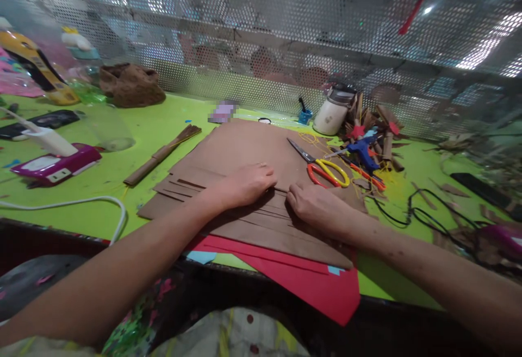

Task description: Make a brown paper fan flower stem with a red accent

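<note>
My left hand [255, 183] has its fingers curled together at the near half of a stack of brown paper [248, 145]. Close beside it on the right, my right hand [312, 205] is closed too, with thumb and fingertips pinched on the paper. Several narrow brown strips [265, 213] lie under and between my hands, partly hidden by them. Scissors [326, 171] with red and yellow handles rest on the paper just beyond my right hand, blades pointing away to the left. Red paper [310, 286] sticks out from under the stack at the table's front edge.
A blue glue gun [362, 153] and rolled brown paper pieces [387, 142] lie at the right, near a white jar [332, 112]. A black cable [408, 215] loops there. Leftward are a tied paper roll [159, 156], a purple power strip [57, 166] and a white cable [81, 202].
</note>
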Available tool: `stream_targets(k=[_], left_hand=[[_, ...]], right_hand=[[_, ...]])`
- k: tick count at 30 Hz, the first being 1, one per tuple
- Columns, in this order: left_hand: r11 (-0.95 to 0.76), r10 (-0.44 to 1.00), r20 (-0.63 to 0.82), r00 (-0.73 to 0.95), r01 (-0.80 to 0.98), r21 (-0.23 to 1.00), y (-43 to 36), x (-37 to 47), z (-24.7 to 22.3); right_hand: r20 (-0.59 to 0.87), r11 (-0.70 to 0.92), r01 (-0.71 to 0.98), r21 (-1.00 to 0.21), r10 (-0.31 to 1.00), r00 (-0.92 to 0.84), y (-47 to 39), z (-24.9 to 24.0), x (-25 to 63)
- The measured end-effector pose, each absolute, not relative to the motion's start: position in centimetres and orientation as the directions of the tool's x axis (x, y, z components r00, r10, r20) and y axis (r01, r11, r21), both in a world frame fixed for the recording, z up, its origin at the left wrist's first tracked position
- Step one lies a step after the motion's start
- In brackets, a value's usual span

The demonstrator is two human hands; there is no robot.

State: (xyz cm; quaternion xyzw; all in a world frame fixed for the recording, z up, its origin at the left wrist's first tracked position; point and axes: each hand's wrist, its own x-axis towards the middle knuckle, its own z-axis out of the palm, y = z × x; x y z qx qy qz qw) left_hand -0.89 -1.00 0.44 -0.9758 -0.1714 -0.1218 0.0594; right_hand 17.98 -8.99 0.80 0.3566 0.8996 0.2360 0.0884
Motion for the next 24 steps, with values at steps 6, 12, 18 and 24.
stream_targets(k=[6, 12, 18, 24], left_hand=[[-0.912, 0.389, 0.260, 0.884, 0.410, -0.030, -1.3, -0.8, 0.2], [-0.903, 0.426, 0.254, 0.868, 0.425, 0.061, -1.6, -0.9, 0.5], [-0.785, 0.568, 0.166, 0.806, 0.471, 0.402, -0.5, -0.5, 0.5], [-0.551, 0.595, 0.032, 0.803, 0.379, 0.743, -0.4, -0.4, 0.8]], right_hand=[[-0.084, 0.675, 0.531, 0.513, 0.655, -0.751, -9.1, 1.0, 17.4], [-0.089, 0.655, 0.550, 0.518, 0.681, -0.727, -9.3, 0.9, 16.9], [0.041, 0.587, 0.669, 0.456, 0.737, -0.674, -9.5, 1.6, 17.6], [0.169, 0.537, 0.736, 0.413, 0.749, -0.641, -9.8, 3.0, 18.2]])
